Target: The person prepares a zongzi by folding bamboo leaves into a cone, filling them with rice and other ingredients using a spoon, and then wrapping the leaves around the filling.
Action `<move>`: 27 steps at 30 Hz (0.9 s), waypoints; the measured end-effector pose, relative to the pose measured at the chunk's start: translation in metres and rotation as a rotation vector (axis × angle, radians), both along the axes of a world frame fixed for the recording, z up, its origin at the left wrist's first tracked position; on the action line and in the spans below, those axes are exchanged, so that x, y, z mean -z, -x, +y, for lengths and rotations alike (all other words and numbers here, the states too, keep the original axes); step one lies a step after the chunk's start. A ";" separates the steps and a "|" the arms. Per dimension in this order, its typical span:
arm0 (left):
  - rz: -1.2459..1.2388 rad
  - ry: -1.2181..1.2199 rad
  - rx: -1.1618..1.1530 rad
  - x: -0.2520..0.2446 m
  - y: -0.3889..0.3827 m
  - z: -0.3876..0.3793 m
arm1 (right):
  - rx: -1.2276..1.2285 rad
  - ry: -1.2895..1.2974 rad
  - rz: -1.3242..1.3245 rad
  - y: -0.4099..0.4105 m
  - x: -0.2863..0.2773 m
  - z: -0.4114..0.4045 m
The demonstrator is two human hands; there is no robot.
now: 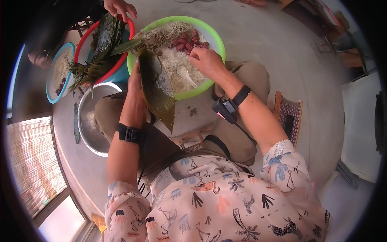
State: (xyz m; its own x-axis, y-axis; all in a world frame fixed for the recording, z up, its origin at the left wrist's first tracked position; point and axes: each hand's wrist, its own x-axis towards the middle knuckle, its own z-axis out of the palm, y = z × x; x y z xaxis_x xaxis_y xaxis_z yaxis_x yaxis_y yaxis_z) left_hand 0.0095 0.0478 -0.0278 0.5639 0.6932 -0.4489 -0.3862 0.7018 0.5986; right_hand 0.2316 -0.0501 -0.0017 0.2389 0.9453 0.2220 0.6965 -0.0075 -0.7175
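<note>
Wet, dark green broad leaves [155, 87] lie across my left hand [136, 81], which grips them from behind; its fingers are mostly hidden. My right hand [207, 62] is over the rice beside the red dates [189, 42], its fingers curled inward. Whether something is between those fingertips is hidden. Both hands are at a green-rimmed basin [222, 48] of white rice [172, 65]. On the rice lie a white spoon [186, 76], below my right hand, and a tangled bundle of pale string [166, 33] at the far left side.
A red-rimmed basin [131, 28] holds more long leaves [105, 39], with another person's hand [119, 7] at its rim. Left of it stands a blue-rimmed basin [48, 78]. A metal basin [83, 133] sits by my left knee. A woven-seat stool [288, 121] with a dark phone-like object stands right.
</note>
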 end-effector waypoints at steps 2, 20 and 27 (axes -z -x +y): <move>-0.048 -0.028 -0.049 0.007 0.012 0.007 | -0.078 0.407 -0.189 0.002 0.009 -0.007; -0.114 -0.012 -0.154 -0.006 0.038 0.004 | -0.124 0.687 -0.542 0.018 0.044 -0.007; -0.052 -0.009 -0.157 -0.006 0.039 0.006 | -0.001 0.613 -0.484 0.016 0.037 -0.004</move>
State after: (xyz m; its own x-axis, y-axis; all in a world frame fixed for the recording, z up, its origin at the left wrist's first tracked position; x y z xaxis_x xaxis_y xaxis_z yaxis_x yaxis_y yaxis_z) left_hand -0.0291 0.0535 -0.0223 0.4705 0.7786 -0.4153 -0.5213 0.6250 0.5811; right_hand 0.2154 -0.0536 -0.0384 0.2482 0.9329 -0.2610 0.9310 -0.3041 -0.2017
